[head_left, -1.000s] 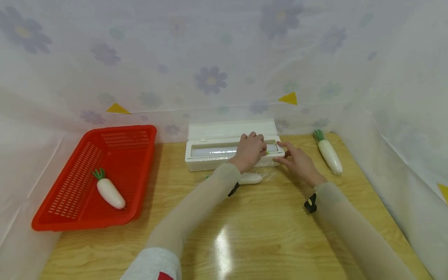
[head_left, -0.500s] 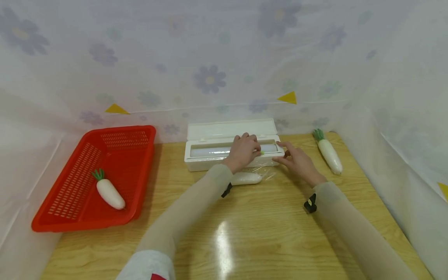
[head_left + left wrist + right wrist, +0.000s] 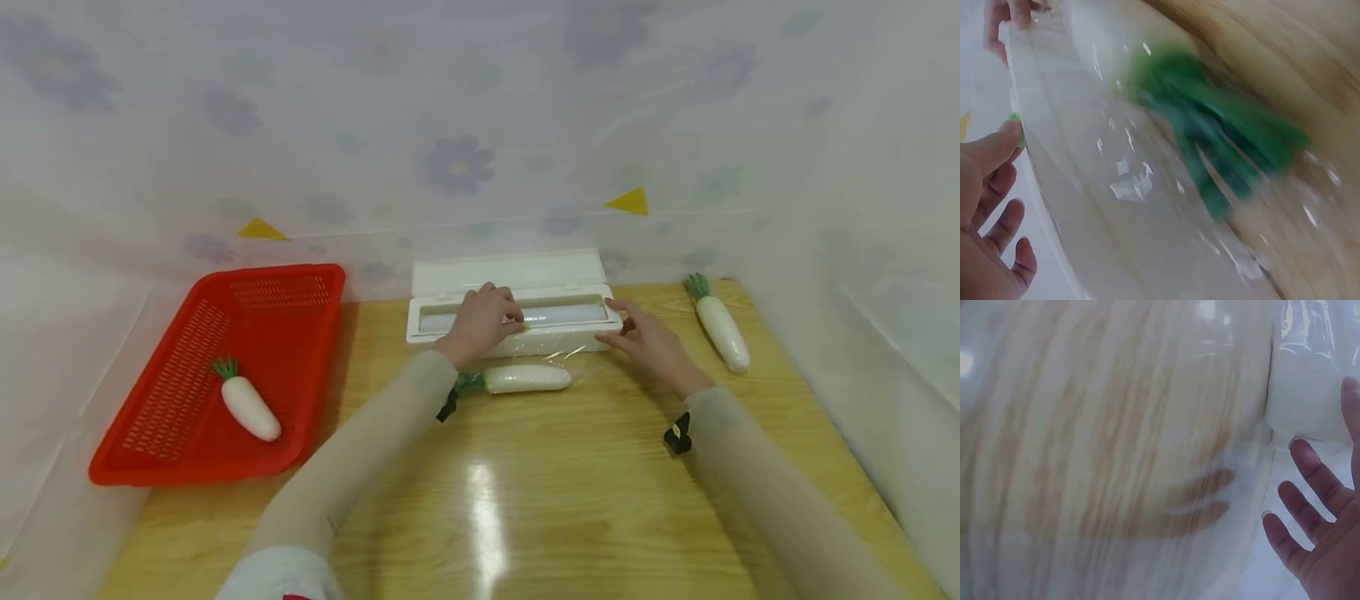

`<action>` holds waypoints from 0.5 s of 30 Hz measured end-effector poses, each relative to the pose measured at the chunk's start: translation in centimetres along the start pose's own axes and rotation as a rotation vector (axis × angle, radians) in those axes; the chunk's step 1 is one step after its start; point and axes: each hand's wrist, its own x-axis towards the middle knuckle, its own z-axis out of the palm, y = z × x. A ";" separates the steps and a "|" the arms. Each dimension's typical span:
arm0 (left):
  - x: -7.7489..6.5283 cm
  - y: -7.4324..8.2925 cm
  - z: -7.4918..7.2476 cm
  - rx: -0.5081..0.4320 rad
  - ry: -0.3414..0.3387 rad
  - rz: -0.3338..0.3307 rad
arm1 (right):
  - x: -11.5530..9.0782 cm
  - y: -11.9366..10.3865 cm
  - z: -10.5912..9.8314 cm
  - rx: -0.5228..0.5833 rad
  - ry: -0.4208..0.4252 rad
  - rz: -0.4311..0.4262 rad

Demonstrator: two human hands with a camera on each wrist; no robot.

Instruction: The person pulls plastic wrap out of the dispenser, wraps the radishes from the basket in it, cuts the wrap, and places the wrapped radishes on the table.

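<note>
Near the back edge of the table [image 3: 600,500], the left hand [image 3: 480,323] pinches the green slider [image 3: 1014,117] between fingertips, while the right hand [image 3: 654,346] grips the box [image 3: 551,342].

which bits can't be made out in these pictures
Head view: part of the white roll, hidden behind the left hand.
Left wrist view: fine detail of the green leaves, blurred; the rest of the white radish, cut off by the top edge; the green tab's full shape, partly covered by the thumb.
Right wrist view: part of the right hand, cut off by the right edge.
</note>
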 end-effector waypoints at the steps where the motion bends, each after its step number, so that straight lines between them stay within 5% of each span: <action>1: -0.3 -0.5 -0.2 -0.010 -0.001 -0.011 | -0.1 0.3 -0.3 0.005 0.001 0.002; 9: -2.7 -3.8 -1.8 0.022 0.002 -0.038 | 0.1 1.4 -0.7 0.005 -0.010 0.003; 15: -4.1 -6.3 -2.5 0.066 0.011 0.018 | 0.1 1.3 -0.4 0.019 -0.011 -0.003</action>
